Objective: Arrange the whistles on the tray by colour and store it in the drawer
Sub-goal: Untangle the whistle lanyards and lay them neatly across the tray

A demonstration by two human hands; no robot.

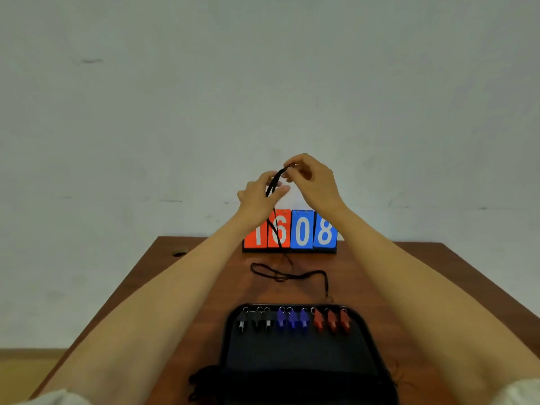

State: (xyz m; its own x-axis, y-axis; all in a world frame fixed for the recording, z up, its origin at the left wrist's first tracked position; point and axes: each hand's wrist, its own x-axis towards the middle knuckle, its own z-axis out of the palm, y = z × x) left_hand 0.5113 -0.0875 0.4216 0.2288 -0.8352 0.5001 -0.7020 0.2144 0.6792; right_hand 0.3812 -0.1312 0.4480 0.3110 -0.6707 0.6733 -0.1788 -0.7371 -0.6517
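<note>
A black tray point(301, 352) lies on the near part of the wooden table. Along its far edge sit three black whistles point(256, 320), three blue whistles point(292, 319) and three red whistles point(332, 319), grouped by colour. Both hands are raised above the table's far end. My right hand point(312, 178) pinches the top of a black lanyard point(274, 182). My left hand point(260, 197) holds the same cord a little lower. The cord hangs down past the scoreboard, and its loose end point(287, 274) curls on the table beyond the tray.
A flip scoreboard point(302, 232) showing 1608 in red and blue stands at the far table edge against the pale wall. More black cords point(201, 378) lie bunched at the tray's near left corner. A round hole point(178, 254) sits in the table's far left.
</note>
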